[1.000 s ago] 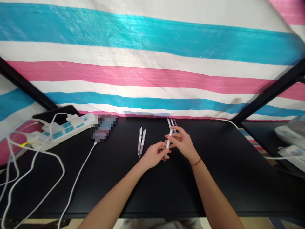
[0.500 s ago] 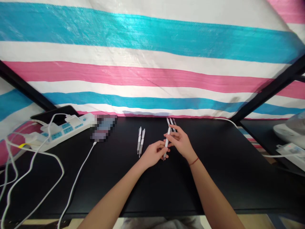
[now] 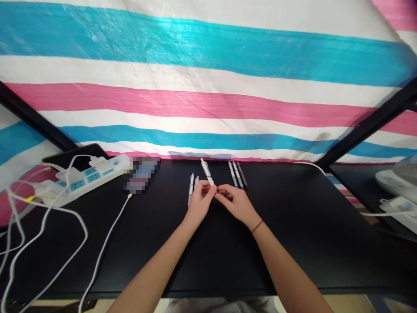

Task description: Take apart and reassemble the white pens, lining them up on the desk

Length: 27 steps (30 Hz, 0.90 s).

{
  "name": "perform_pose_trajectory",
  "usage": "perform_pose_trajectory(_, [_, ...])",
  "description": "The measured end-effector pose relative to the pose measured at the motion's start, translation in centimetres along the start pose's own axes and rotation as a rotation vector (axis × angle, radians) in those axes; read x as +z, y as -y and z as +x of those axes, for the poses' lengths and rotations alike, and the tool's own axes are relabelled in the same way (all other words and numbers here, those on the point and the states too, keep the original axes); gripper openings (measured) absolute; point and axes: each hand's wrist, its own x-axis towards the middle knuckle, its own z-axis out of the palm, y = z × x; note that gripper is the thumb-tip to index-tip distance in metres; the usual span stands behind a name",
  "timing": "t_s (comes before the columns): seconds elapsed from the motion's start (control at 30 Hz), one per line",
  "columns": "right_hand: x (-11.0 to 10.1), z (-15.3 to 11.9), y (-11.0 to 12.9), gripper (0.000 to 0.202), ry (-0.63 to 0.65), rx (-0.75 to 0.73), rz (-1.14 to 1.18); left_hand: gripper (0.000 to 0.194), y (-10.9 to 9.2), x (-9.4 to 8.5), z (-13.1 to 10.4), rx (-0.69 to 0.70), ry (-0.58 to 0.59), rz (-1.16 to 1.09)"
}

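Note:
A white click pen (image 3: 206,168) is tilted up and to the left between my hands, its clip end pointing away from me. My left hand (image 3: 202,199) pinches the barrel. Fingertips of my right hand (image 3: 235,202) are closed at the pen's lower end, which the fingers mostly cover. Just left of my left hand lie two more white and grey pens (image 3: 190,188), one partly hidden behind it. Beyond my right hand, three pens (image 3: 237,174) rest side by side on the black desk (image 3: 293,243), two white and one dark.
At the left, a white power strip (image 3: 87,179) holds several plugs, with loose white cables (image 3: 83,243) around it. A phone (image 3: 142,174) lies beside it on a charging cable (image 3: 109,234). A striped sheet (image 3: 208,100) hangs along the back. Another white power strip (image 3: 402,211) sits far right.
The held pen has swung from leaning right to leaning left and moved left. My right hand has shifted from its upper end to its lower end, uncovering the three pens behind.

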Motion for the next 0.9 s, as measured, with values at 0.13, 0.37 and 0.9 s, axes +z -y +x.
perform_pose_trajectory(0.13, [0.8,-0.2,0.7,0.018,-0.028,-0.061,-0.106,0.023,0.1,0.0,0.0,-0.020,0.058,0.017])
perform_pose_trajectory(0.37, [-3.1,0.5,-2.5,0.019,-0.350,0.193,-0.348,0.034,-0.3,-0.1,0.1,-0.086,0.003,-0.017])
perform_pose_trajectory(0.9, [-5.5,0.6,-6.0,0.022,-0.369,0.478,-0.646,0.030,-0.9,-0.9,0.5,-0.117,-0.117,-0.061])
